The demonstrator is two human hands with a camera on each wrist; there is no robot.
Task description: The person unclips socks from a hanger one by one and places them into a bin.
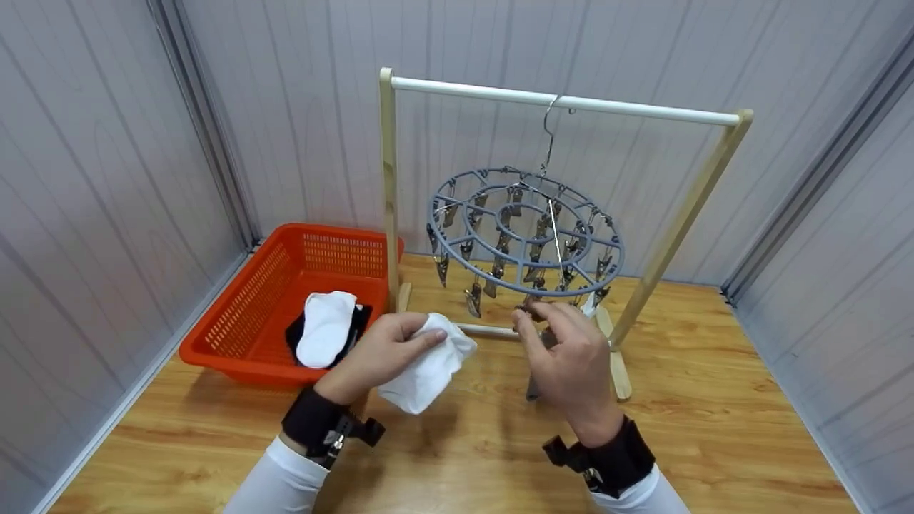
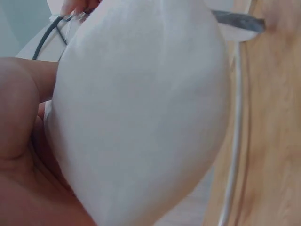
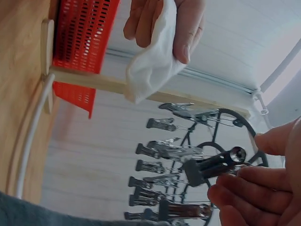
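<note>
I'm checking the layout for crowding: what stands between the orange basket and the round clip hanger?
In the head view, the rack's wooden left post stands between the orange basket and the clip hanger.

The sock is plain white. The basket is bright orange — with one white sock on something black. The round clip hanger is grey — the surface is light wood.

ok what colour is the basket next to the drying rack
Orange-red; the basket shows best in the head view.

The white sock fills the left wrist view, edges cut off; fingertips blurred.
</note>
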